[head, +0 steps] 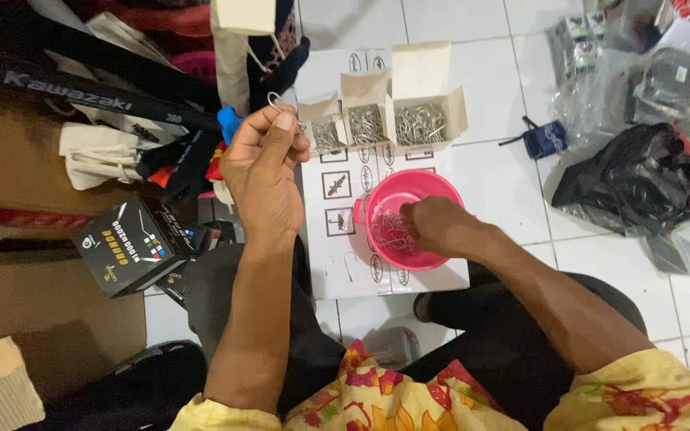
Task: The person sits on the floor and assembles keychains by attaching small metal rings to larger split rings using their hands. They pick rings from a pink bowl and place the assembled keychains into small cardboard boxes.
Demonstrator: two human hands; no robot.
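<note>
Sitting on a tiled floor, we hold our left hand (261, 172) raised with the thumb and forefinger pressed together on a small bent wire clip (275, 99), its loop showing just above the fingertips. Our right hand (434, 226) dips into a pink bowl (409, 185), fingers curled down among a loose tangle of more wire clips (389, 233); whether they pinch one we cannot tell, since the knuckles hide the tips.

Beyond the left fingertips stand three small open cardboard boxes (421, 100) in a row, each holding sorted metal pieces, on a white printed sheet (337, 263) that also bears the bowl. Off the left wrist lies a black box (133, 243).

We judge the clips very light, stiff and springy, smooth enough to slip from a loose pinch and prone to hooking one another in the pile. The surest hold looks to be across the flat of the loop, between thumb pad and forefinger, lifting one free with a slight shake so that its neighbours drop back into the bowl.
</note>
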